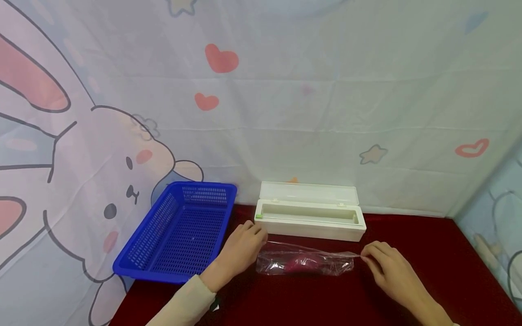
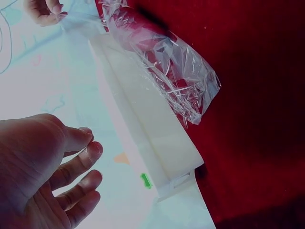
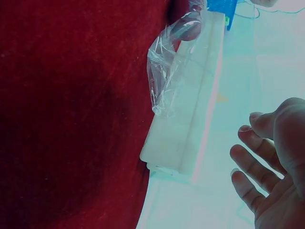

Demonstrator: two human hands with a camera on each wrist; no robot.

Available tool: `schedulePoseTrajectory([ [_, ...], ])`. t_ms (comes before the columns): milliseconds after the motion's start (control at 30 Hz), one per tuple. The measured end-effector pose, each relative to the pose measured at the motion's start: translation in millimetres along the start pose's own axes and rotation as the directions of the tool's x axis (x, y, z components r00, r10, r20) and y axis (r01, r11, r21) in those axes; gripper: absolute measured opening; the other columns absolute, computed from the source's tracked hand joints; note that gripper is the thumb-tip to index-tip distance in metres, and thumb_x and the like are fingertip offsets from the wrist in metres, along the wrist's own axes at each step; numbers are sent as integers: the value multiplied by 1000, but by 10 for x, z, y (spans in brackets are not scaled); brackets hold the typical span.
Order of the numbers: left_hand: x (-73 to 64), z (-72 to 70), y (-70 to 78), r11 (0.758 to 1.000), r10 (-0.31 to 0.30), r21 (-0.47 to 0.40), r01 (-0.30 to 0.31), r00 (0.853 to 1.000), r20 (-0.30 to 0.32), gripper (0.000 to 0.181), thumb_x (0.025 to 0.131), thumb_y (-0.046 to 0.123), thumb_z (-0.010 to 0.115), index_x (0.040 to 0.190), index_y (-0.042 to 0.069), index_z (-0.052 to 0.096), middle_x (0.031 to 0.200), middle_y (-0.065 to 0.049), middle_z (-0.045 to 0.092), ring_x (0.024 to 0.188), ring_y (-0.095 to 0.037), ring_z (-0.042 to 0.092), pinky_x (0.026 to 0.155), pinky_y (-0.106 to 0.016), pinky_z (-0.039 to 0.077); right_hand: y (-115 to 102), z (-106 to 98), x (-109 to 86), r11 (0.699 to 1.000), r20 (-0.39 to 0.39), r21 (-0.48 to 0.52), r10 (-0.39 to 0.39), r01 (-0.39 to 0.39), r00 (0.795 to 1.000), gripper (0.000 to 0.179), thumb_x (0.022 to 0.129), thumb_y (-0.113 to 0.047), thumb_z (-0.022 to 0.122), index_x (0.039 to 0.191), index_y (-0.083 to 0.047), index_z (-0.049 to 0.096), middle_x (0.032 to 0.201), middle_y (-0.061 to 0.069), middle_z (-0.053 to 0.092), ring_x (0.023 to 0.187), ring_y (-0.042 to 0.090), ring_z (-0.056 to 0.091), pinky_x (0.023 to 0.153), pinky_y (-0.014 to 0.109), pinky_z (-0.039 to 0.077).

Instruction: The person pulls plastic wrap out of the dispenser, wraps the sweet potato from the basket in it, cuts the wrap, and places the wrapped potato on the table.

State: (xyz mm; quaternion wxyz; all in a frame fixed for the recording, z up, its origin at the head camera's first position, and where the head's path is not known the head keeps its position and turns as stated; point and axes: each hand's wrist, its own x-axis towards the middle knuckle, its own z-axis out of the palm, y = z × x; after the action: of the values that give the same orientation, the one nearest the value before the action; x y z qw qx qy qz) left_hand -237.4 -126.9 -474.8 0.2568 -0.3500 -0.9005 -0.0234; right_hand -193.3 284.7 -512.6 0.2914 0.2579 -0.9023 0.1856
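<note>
A rounded pinkish-red object point(image 1: 303, 262), its exact kind unclear, lies on the dark red cloth under crumpled clear plastic wrap point(image 1: 269, 265). At the wrap's right end my right hand point(image 1: 393, 274) pinches a drawn-out corner between thumb and forefinger. My left hand point(image 1: 244, 249) is at the upper left corner of the wrap, thumb and forefinger brought together on its edge; the fingertips are partly hidden in the head view. In the left wrist view the other fingers of the left hand point(image 2: 52, 176) are spread. Just behind the wrap stands a long white box point(image 1: 310, 231), lid raised.
A blue perforated basket point(image 1: 175, 275) stands at the left, beside my left forearm. The box carries a small green slider point(image 1: 258, 216) at its left end. Behind everything hangs a printed curtain point(image 1: 293, 113). A small dark item point(image 1: 215, 303) lies near my left sleeve.
</note>
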Motion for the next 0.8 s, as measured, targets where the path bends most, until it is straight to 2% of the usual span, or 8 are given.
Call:
schedulePoseTrajectory([
  [333,-136,3,79,1000,-3,-2,3,999,34,16,93,8,80,90,17,67,88,6,67,83,-15,57,69,-26,47,-1,38,-124,1000,10,20,-12,12,1000,38,78,0,90,94,-28,70,100,-19,66,89,5,62,72,30,54],
  [667,-249,36,149,1000,0,14,-1,995,98,10,95,11,78,98,17,71,93,5,69,87,-15,58,72,-27,49,7,80,-230,999,98,17,46,-48,994,32,83,-3,88,92,-29,71,99,-22,64,90,-1,60,74,29,57],
  [800,-305,60,176,1000,1,-1,0,995,101,10,95,13,79,98,18,72,94,6,70,87,-15,58,72,-27,49,4,95,-247,999,104,31,31,-35,994,33,82,-3,88,92,-29,70,98,-22,63,88,-2,58,73,27,56],
])
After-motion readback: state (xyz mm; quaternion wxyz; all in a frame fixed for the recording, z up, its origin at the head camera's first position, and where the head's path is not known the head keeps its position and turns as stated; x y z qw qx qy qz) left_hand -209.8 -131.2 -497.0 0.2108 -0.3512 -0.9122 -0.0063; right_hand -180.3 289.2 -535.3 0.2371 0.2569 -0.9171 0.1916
